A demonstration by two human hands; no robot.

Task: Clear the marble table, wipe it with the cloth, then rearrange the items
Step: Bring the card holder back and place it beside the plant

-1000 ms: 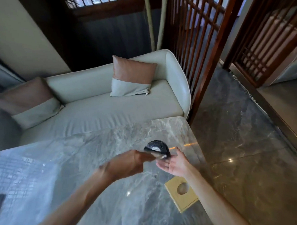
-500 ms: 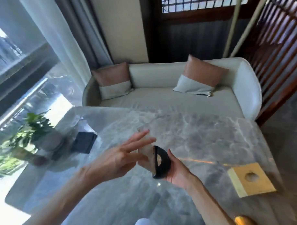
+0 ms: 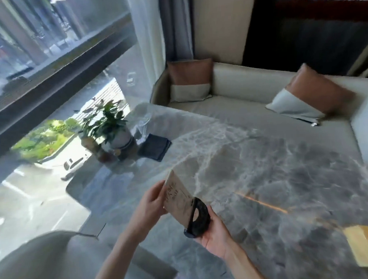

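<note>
Above the near part of the grey marble table (image 3: 263,157) I hold a beige sign card (image 3: 178,199) that stands in a black half-round base (image 3: 199,218). My right hand (image 3: 213,236) cups the base from below. My left hand (image 3: 152,201) pinches the card's left edge. A dark folded cloth (image 3: 155,146) lies on the table's far left, beside a potted plant (image 3: 109,125) in a white pot. A yellow tissue box (image 3: 364,245) sits at the table's right edge.
A cream sofa (image 3: 250,89) with two brown-and-white cushions runs along the table's far side. A large window (image 3: 50,50) and sheer curtain fill the left. A grey chair back (image 3: 47,263) stands at the near left. Clear glasses (image 3: 142,120) stand behind the cloth.
My view has swung left, from the sofa's right end to the window side. My left hand went from open fingers near the card to gripping its edge; my right hand kept the base.
</note>
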